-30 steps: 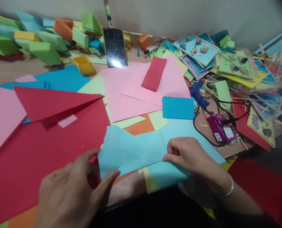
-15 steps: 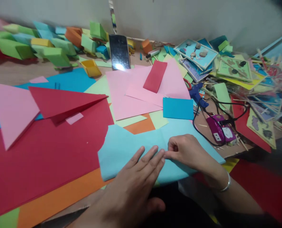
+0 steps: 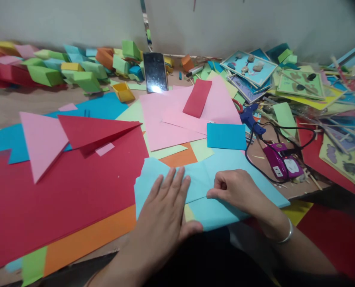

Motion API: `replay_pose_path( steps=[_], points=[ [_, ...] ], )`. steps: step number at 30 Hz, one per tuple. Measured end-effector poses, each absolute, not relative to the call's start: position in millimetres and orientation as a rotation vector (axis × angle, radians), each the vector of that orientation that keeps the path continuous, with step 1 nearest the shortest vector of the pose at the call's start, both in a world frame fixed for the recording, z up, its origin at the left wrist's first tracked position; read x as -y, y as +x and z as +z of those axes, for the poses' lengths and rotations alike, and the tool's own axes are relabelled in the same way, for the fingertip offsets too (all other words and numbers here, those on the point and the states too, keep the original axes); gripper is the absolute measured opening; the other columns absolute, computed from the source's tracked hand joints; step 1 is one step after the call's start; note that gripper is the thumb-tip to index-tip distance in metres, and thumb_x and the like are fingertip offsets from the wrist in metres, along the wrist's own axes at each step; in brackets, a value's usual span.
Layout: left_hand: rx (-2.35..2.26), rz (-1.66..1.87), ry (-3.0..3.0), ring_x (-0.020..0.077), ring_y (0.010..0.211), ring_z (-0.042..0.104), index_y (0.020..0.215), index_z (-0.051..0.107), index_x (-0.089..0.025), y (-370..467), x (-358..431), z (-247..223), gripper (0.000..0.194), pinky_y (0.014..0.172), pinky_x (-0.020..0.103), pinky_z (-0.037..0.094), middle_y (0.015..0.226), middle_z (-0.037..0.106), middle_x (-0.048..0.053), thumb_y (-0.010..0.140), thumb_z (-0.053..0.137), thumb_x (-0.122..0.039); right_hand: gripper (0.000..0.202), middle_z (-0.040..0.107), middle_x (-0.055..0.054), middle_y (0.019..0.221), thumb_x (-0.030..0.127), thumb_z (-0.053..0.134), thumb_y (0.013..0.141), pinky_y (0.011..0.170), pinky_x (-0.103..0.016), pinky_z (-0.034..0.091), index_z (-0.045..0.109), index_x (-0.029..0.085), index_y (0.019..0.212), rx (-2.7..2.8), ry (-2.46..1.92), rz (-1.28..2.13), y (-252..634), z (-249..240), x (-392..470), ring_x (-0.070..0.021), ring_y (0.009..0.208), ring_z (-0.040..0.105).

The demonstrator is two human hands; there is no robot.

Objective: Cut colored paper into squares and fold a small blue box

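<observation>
Left hand (image 3: 162, 209) flat on folded light-blue paper (image 3: 198, 179), right hand (image 3: 237, 187) curled beside it

Left palm down, grip released, fingers slanting forward and thumb out to the right; right fingers tucked in, thumb tip on the paper, though whether that grip pinches it I cannot tell; half a second ago the left fingertips met the right thumb, now they lie further left; the paper sits on the near side of the bright-blue rectangular card (image 3: 226, 136)
</observation>
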State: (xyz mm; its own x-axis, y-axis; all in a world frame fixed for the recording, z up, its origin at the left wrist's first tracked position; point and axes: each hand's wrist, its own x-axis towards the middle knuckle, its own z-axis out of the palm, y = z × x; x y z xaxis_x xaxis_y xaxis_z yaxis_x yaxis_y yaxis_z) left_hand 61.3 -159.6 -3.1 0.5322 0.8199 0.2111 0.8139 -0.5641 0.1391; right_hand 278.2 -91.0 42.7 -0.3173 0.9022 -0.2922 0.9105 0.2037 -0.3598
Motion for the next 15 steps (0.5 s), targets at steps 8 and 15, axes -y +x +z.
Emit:
replay_pose_path(
  steps=[8, 15],
  points=[
    [-1.726, 0.473, 2.613, 0.0341, 0.152, 0.024, 0.157, 0.023, -0.009, 63.3, 154.6, -13.1, 0.064, 0.121, 0.058, 0.019, 0.160, 0.034, 0.024, 0.104, 0.033, -0.043, 0.020, 0.065, 0.000, 0.067, 0.024, 0.074, 0.085, 0.057, -0.029, 0.030, 0.063, 0.019, 0.070, -2.843, 1.638, -0.429, 281.4, 33.0, 108.4, -0.0142, 0.061, 0.053],
    [-1.758, 0.486, 2.491, 0.0355, 0.149, 0.031, 0.146, 0.051, -0.028, 69.3, 154.8, -3.9, 0.047, 0.118, 0.060, 0.024, 0.161, 0.034, 0.022, 0.101, 0.040, -0.038, 0.027, 0.070, -0.013, 0.094, 0.002, 0.047, 0.092, 0.074, -0.039, 0.039, 0.072, 0.006, 0.099, -3.174, 1.163, 0.483, 270.9, 24.3, 147.9, -0.0241, 0.086, 0.055]
  ],
)
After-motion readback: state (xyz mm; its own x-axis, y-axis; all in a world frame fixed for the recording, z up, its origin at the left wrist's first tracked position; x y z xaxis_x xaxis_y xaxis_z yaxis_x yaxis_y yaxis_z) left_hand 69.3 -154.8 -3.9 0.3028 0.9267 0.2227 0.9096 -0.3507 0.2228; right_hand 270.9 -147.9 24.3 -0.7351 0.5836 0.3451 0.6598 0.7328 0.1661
